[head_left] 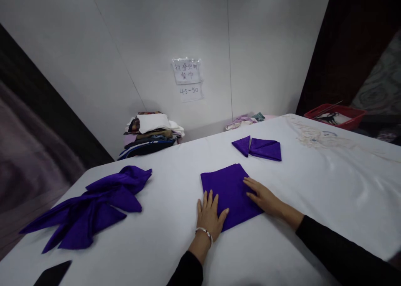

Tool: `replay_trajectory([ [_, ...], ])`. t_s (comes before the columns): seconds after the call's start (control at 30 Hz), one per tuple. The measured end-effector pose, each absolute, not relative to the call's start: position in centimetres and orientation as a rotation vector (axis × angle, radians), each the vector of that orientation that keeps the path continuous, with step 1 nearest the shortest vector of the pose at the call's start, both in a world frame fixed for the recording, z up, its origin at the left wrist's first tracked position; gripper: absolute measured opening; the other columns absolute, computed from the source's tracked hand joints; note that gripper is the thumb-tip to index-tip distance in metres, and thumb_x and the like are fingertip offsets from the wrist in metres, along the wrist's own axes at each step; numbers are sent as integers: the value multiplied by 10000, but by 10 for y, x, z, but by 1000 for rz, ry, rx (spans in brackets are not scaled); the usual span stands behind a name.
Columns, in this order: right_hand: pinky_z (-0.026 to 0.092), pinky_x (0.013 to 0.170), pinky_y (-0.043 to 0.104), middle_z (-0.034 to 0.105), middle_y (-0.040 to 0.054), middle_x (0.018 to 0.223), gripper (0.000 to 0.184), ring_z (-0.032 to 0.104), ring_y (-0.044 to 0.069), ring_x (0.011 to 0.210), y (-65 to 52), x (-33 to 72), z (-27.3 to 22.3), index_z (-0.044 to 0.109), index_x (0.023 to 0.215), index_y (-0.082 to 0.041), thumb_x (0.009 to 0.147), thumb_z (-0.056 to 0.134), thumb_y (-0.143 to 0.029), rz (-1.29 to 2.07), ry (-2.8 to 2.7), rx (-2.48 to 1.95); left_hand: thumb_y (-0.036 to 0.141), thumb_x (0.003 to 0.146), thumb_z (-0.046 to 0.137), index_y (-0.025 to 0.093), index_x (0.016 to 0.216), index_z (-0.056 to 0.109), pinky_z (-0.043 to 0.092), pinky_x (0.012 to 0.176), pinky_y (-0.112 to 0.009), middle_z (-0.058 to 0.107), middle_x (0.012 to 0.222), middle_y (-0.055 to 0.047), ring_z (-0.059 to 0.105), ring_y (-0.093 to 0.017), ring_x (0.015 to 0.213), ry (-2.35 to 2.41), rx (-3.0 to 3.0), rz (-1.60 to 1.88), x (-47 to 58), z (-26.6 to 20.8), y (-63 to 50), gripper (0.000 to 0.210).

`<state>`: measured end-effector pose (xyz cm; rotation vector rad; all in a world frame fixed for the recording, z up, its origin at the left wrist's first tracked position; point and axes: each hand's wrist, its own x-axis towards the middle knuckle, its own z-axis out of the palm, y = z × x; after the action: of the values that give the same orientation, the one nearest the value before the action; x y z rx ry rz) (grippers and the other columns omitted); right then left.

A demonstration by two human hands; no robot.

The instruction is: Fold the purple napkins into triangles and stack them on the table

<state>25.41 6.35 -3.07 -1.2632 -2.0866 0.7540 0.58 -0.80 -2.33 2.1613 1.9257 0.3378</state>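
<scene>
A purple cloth napkin, folded into a flat square, lies on the white-covered table in front of me. My left hand, with a silver bangle at the wrist, rests palm down on the napkin's near left edge, fingers spread. On its right side, my right hand lies with outstretched fingers touching the cloth. Beyond it are two folded purple pieces, a small triangle and a flat rectangle. To the left sits a loose, rumpled heap of purple napkins.
A stack of folded clothes stands past the table's far left edge, and more cloth lies by the wall. A red basket is at the far right. Handwritten paper signs hang on the wall. Some dark object shows at lower left.
</scene>
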Motion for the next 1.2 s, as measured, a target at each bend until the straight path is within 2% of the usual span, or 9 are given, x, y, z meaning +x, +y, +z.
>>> replay_trajectory([
  [0.13,143,1077,488,398,55,1379,470,305,249,1287,44,262,-25,498,1257,-242,819,492,-414,739,-2151,-1299,528,850,322,175,1330,378,106,1079,-518,239,1463,-87,100,-267,1359,1937,2188,415,6,-19,-11,598],
  [0.23,236,1060,449,485,47,1312,420,384,239,1239,41,278,-15,551,1200,-243,827,480,-422,735,-1843,-1330,464,862,365,187,1296,419,135,1082,-504,296,1443,-77,154,-256,1348,1862,2283,562,5,-15,-22,518],
  [0.33,328,1011,440,590,30,1178,322,473,249,1151,36,296,-9,634,1065,-278,786,544,-411,781,-1658,-1325,426,840,445,219,1221,503,234,1061,-471,446,1347,-68,302,-258,1285,1665,2386,635,4,-12,-38,437],
  [0.43,397,944,442,609,32,1124,270,519,251,1078,24,309,-9,649,1025,-290,790,546,-372,837,-1761,-1279,369,814,507,253,1142,567,332,1001,-456,565,1199,-60,443,-261,1161,1570,2422,641,0,-12,-51,354],
  [0.53,419,916,420,619,34,1084,267,528,237,1043,13,310,-8,641,1050,-297,815,522,-339,796,-1985,-1152,288,813,509,262,1079,602,385,942,-442,603,1098,-55,497,-248,1075,1575,2439,660,-5,-11,-57,283],
  [0.67,453,845,391,622,57,1028,254,541,219,973,9,302,-2,646,1041,-287,860,469,-307,628,-2200,-1074,210,824,487,234,974,636,444,846,-405,619,984,-56,534,-222,974,1547,2482,710,-6,-11,-56,213],
  [0.8,468,740,362,628,89,903,258,545,208,864,11,298,1,668,954,-216,894,417,-234,384,-2353,-1036,166,837,474,195,900,642,471,784,-378,617,908,-56,538,-199,907,1508,2528,795,-3,-12,-54,182],
  [0.97,455,711,345,622,87,876,286,543,196,827,7,302,-5,660,951,-198,905,379,-172,188,-2472,-1012,138,846,456,184,890,639,484,735,-360,611,883,-54,529,-188,863,1514,2588,763,-1,-11,-57,194],
  [1.2,447,703,341,607,86,888,329,543,194,820,-1,306,-5,636,1005,-200,929,316,-202,196,-2485,-1029,104,831,460,166,980,621,477,782,-369,613,969,-64,517,-203,928,1585,2665,638,-7,-8,-67,228],
])
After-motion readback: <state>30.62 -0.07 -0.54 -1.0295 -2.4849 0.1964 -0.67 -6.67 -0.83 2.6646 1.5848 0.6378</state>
